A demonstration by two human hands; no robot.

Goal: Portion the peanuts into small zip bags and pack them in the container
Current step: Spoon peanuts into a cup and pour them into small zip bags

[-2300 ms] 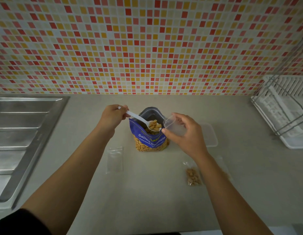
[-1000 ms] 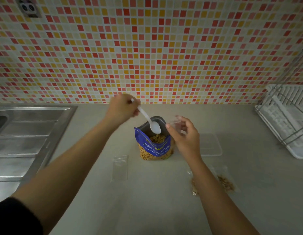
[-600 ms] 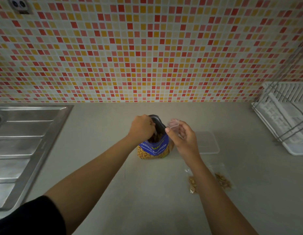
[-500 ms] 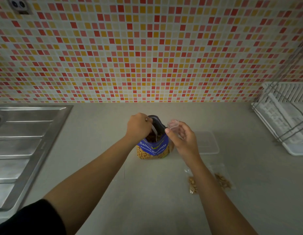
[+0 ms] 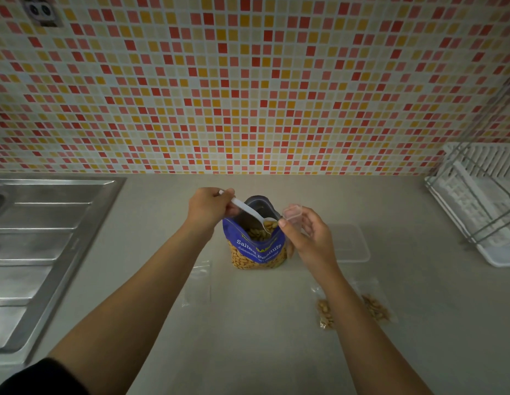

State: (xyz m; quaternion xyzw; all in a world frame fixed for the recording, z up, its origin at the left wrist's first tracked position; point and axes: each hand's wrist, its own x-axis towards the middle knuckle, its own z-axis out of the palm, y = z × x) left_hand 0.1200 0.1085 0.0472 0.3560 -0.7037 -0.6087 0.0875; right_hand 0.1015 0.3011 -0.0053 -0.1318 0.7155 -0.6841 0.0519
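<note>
I see the peanut pouch (image 5: 258, 246) standing mid-counter (image 5: 248, 337), container (image 5: 352, 243) to its right, empty zip bag (image 5: 198, 282) front-left, two filled bags (image 5: 352, 307) front-right, sink (image 5: 40, 246) far left.

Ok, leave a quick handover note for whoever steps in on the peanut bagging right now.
Left hand: holds the white spoon, loaded with peanuts, over the open peanut bag.
Right hand: holds a small zip bag open beside the spoon.
Done: two filled zip bags lie on the counter, right of centre.
Left: tip this spoonful in, seal, fill the empty zip bag lying left, then pack all into the clear container, which looks empty.
</note>
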